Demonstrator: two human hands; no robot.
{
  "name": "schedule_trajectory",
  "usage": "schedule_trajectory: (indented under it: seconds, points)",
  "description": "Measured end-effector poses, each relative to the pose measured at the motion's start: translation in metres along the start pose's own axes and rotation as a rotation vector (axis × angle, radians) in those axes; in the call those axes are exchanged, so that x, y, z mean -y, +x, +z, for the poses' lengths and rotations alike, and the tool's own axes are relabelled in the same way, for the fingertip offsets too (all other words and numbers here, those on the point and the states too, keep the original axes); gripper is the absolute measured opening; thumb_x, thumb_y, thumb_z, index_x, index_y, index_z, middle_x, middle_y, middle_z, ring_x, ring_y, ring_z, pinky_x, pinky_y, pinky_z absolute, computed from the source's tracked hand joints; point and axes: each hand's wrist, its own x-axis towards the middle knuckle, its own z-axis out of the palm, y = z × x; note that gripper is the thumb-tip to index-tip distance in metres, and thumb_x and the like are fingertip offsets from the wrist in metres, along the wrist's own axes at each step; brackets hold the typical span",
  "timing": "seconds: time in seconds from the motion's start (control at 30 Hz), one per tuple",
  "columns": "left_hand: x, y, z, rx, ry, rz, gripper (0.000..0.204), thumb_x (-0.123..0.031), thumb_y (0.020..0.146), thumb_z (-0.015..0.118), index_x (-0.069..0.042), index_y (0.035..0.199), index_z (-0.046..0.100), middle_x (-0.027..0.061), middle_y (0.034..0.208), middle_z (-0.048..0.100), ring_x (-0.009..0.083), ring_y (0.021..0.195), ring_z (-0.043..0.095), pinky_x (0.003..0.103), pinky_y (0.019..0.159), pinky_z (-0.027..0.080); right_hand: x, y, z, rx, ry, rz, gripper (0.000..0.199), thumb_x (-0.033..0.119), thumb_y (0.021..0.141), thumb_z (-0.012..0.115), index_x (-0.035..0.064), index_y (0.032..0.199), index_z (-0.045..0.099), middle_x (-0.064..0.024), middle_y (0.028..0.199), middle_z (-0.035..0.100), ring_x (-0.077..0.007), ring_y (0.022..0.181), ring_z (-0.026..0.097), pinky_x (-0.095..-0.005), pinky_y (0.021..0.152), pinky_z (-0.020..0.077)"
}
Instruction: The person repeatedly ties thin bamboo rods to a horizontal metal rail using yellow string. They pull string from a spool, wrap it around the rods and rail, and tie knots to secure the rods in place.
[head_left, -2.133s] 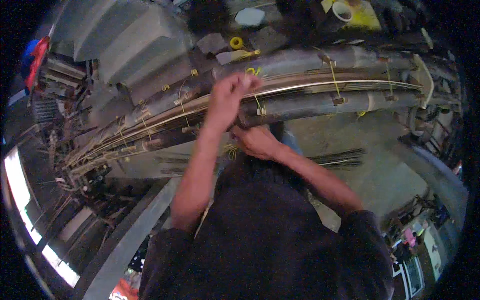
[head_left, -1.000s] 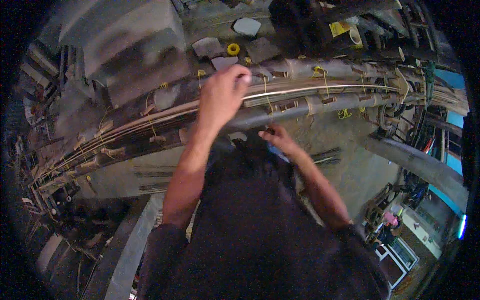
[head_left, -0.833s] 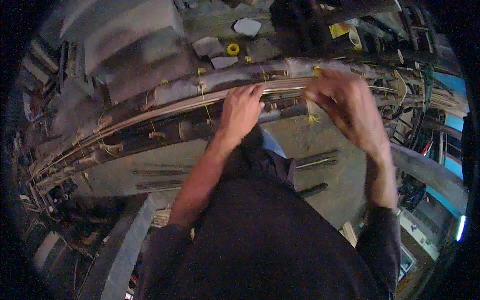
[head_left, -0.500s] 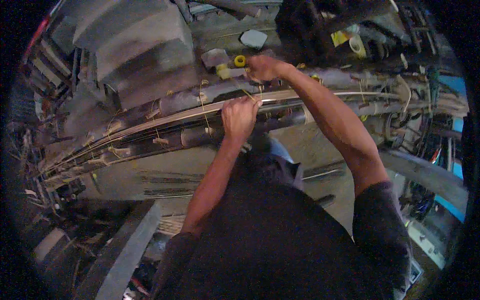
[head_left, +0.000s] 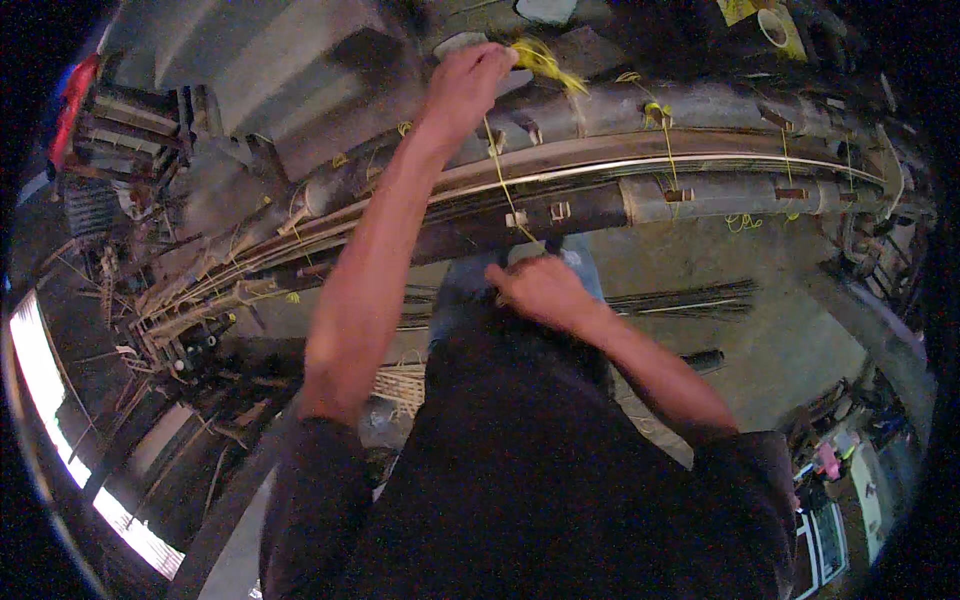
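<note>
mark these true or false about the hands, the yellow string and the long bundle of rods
1. The left hand is raised to the top of the long bundle of rods and pinches a yellow string. True.
2. The right hand is above the bundle, beside the left. False: it is below the bundle, close to the person's body.
3. The yellow string runs down across the bundle from the left hand toward the right hand. True.
4. Other yellow ties sit farther along the bundle. True.
5. Both hands are resting on the floor. False: both are at the bundle.
</note>
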Motion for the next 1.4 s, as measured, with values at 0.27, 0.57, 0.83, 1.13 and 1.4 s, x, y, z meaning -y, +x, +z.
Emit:
schedule_trajectory:
  seconds: [0.27, 0.57, 0.83, 1.13, 1.4]
  points:
    - [0.077, 0.032, -0.096, 0.045, 0.570, 0.306, 0.033, -0.036, 0.091, 0.055, -0.009, 0.103, 0.067, 0.0128, 0.089, 0.069, 0.0255, 0.083, 0.067, 0.036, 0.074, 0.050, 0.058, -0.037, -0.013, -0.220, 0.418, -0.113, 0.058, 0.019, 0.078, 0.067, 0.0135, 0.133, 0.048, -0.0162, 0.119, 0.055, -0.0282, 0.098, 0.060, -0.0361, 0.077, 0.0521]
    - [0.072, -0.126, -0.181, 0.108, 0.346, 0.246, 0.029, -0.029, 0.095, 0.052, -0.007, 0.110, 0.065, 0.0137, 0.108, 0.067, 0.0306, 0.103, 0.063, 0.040, 0.089, 0.048, 0.141, 0.042, -0.016, -0.469, 0.558, 0.219, 0.014, 0.002, 0.085, 0.059, 0.0030, 0.094, 0.069, -0.0075, 0.101, 0.068, -0.0191, 0.100, 0.062, -0.0362, 0.091, 0.0475]
    - [0.126, -0.156, -0.128, -0.073, 0.697, 0.313, 0.027, -0.033, 0.092, 0.056, -0.011, 0.101, 0.069, 0.0129, 0.092, 0.068, 0.0328, 0.080, 0.066, 0.045, 0.069, 0.052, 0.200, 0.228, -0.166, -0.382, -0.300, -0.435, 0.021, 0.007, 0.081, 0.059, -0.0001, 0.100, 0.059, -0.0182, 0.088, 0.059, -0.0369, 0.085, 0.059, -0.0468, 0.072, 0.0457]
    - [0.131, -0.151, -0.124, -0.222, 0.639, 0.485, 0.021, -0.033, 0.088, 0.061, -0.013, 0.092, 0.067, 0.0102, 0.079, 0.068, 0.0273, 0.072, 0.067, 0.041, 0.062, 0.052, -0.068, 0.302, -0.074, -0.228, -0.044, 0.555, 0.035, 0.042, 0.079, 0.063, 0.0087, 0.085, 0.073, -0.0070, 0.079, 0.071, -0.0206, 0.064, 0.064, -0.0369, 0.063, 0.0519]
    - [0.124, -0.152, -0.131, -0.231, 0.630, 0.423, 0.018, -0.028, 0.084, 0.063, -0.011, 0.080, 0.065, 0.0096, 0.074, 0.067, 0.0285, 0.066, 0.066, 0.040, 0.060, 0.051, -0.037, 0.311, -0.097, -0.298, -0.077, 0.376, 0.022, 0.031, 0.081, 0.063, 0.0118, 0.077, 0.073, -0.0037, 0.067, 0.066, -0.0128, 0.052, 0.057, -0.0337, 0.052, 0.0495]
